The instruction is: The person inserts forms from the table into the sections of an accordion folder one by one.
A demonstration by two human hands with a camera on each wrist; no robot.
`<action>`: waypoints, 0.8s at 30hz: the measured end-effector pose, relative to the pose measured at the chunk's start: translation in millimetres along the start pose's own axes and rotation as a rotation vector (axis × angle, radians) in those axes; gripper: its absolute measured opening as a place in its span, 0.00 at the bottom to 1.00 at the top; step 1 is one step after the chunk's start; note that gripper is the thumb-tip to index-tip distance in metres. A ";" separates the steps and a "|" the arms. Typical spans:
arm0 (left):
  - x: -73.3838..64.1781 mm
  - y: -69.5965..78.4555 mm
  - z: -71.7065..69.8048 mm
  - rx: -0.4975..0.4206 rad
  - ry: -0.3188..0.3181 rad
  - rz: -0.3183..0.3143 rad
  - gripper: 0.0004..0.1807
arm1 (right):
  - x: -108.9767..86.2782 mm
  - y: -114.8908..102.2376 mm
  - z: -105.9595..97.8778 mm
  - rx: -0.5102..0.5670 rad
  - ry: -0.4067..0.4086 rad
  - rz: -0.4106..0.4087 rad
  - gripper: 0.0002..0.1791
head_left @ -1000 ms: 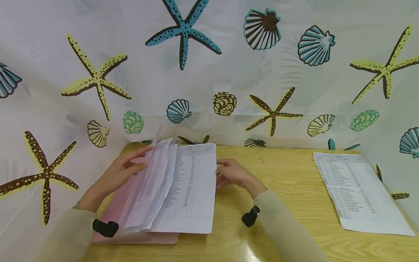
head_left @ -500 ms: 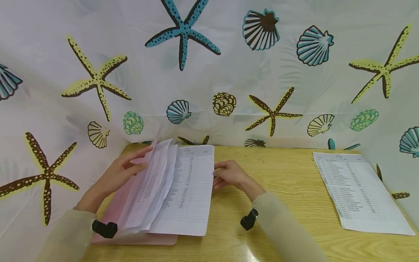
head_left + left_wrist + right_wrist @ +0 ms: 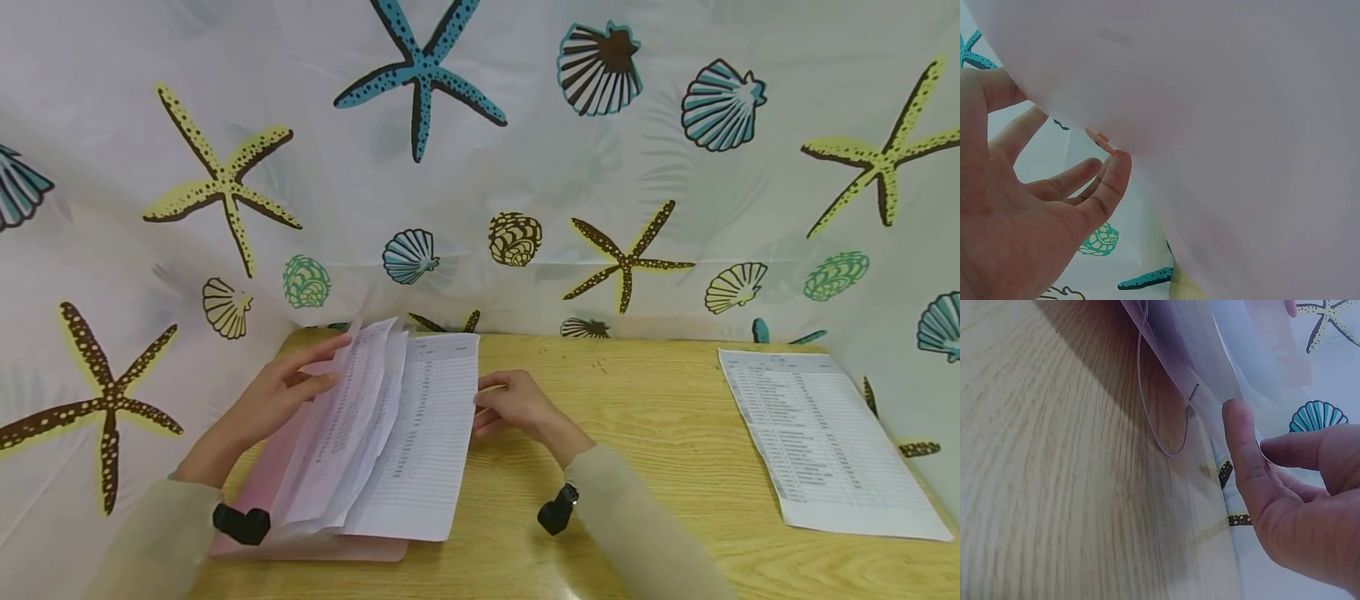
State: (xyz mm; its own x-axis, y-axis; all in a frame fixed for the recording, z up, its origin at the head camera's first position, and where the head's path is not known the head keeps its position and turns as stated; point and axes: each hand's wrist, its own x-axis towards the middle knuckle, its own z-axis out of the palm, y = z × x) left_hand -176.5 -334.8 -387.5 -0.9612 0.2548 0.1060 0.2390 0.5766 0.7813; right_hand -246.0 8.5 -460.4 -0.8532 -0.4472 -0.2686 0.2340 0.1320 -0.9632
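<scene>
A pink folder (image 3: 315, 547) lies at the left of the table with several printed sheets (image 3: 352, 408) fanned upright in it. My left hand (image 3: 264, 402) holds the top edge of its raised translucent cover (image 3: 1210, 125), thumb and fingers at the edge. My right hand (image 3: 517, 404) pinches the right edge of a printed table sheet (image 3: 427, 433), tilted up from the table. In the right wrist view, a thin cord (image 3: 1141, 394) with a metal tip hangs in a loop under the pages, near my right fingertips (image 3: 1238, 415).
Another printed sheet (image 3: 825, 442) lies flat at the right of the wooden table (image 3: 637, 392). A white curtain (image 3: 480, 167) with starfish and shells stands close behind the table and along both sides.
My right hand has moved left a little, carrying the printed sheet's right edge with it, so the sheet stands steeper and looks narrower. The left hand has stayed in place.
</scene>
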 end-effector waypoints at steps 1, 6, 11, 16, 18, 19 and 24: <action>0.1 0.1 0.1 -0.001 -0.001 0.001 0.31 | -0.3 -0.2 1.2 0.001 -0.002 0.002 0.21; 0.5 1.3 1.2 -0.013 -0.006 0.007 0.31 | -2.3 -1.5 6.4 -0.004 -0.020 0.003 0.23; 1.7 2.1 2.1 -0.016 -0.007 0.018 0.31 | -1.5 -1.1 10.8 -0.003 -0.028 -0.008 0.24; 2.6 2.3 2.3 -0.014 -0.009 0.019 0.31 | 1.5 -0.7 15.6 0.010 -0.020 -0.016 0.23; 2.9 2.3 2.1 -0.013 -0.009 0.016 0.31 | 2.1 -1.2 17.5 0.015 -0.013 -0.015 0.23; 3.1 2.3 1.9 -0.012 -0.010 0.013 0.31 | 2.2 -1.6 18.5 0.018 -0.008 -0.013 0.23; 4.2 1.5 1.9 -0.008 -0.009 0.012 0.31 | 2.1 -3.6 23.6 0.027 0.004 -0.017 0.23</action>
State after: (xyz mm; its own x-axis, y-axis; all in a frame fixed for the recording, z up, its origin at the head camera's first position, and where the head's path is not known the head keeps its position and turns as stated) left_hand -179.9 -331.4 -387.1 -0.9569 0.2687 0.1099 0.2495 0.5675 0.7847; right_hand -237.6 -13.7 -457.6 -0.8591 -0.4452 -0.2525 0.2320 0.1009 -0.9675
